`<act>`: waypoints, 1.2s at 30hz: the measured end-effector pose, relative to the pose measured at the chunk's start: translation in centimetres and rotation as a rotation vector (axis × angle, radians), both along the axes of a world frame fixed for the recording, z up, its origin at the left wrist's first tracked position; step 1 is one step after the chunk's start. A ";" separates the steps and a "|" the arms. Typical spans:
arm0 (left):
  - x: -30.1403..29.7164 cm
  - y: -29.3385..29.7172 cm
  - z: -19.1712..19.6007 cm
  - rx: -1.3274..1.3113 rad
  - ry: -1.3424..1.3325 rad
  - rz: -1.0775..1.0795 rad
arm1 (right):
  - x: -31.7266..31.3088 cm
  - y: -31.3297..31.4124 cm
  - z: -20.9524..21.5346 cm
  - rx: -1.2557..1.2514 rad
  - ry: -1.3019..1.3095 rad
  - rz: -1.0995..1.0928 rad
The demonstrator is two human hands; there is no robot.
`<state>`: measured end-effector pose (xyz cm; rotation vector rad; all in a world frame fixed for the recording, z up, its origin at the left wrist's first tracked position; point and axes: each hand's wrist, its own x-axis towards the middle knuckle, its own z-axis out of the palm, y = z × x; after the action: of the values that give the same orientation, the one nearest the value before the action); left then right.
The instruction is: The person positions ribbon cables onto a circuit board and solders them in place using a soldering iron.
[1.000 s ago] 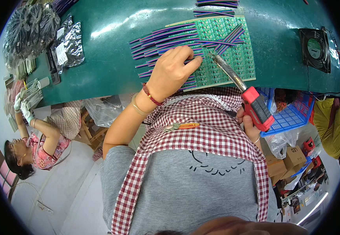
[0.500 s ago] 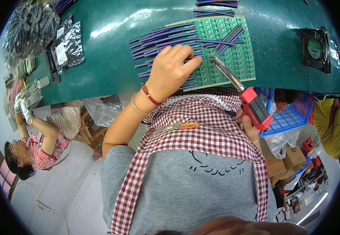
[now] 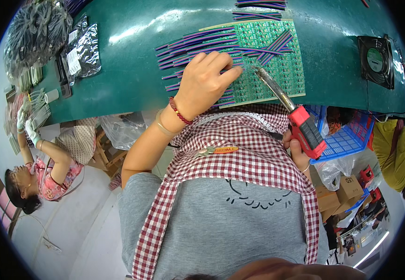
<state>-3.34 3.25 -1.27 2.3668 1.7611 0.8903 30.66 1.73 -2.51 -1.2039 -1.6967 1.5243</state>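
Both hands hold steady: left (image 3: pixel 205 83) flat on ribbon wires (image 3: pixel 195 44), right (image 3: pixel 297 156) still gripping soldering iron (image 3: pixel 290 112).

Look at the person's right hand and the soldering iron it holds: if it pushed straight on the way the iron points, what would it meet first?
Probably the green circuit board: the soldering iron in the right hand aims its tip at it, just short of the left hand's fingertips. Depth is unclear.

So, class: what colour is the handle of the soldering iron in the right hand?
Red with a black grip, on the soldering iron in the right hand; head view.
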 end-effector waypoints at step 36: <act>0.1 0.0 0.1 0.000 0.059 0.007 | -0.1 0.4 1.0 -0.050 0.011 0.053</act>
<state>-3.22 3.21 -1.16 2.4133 1.7907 0.8299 30.56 2.13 -1.56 -1.1819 -1.7056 1.6108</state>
